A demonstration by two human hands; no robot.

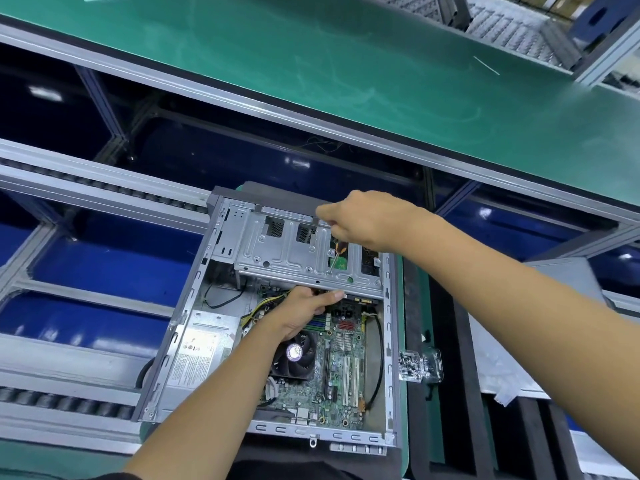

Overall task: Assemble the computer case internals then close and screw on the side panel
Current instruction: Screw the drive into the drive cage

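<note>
Can't really see the handle of the small orange-and-black screwdriver (336,255), the right hand (367,218) is wrapped around it from above, so only a bit of handle and the thin shaft stick out. The tip sits on the silver metal drive cage (294,251), shaft slanting down and towards the viewer. The left hand (304,311) curls its fingers under the cage's near edge and grips it; what's under the palm is hidden.

The open grey desktop computer case (194,327) lies on its side, long axis running away from the viewer, drive cage at the far end. Inside: green motherboard (343,372), black round cooler fan (294,355) partly covered by the left forearm, silver power supply box (199,351) on the left.

It's all on a workbench with a green mat (403,341), and a clear plastic box of small parts (420,365) sits just to the right, contents too blurry to tell. A green conveyor belt (311,53) runs across the back, aluminium frame rails (86,174) below it.
</note>
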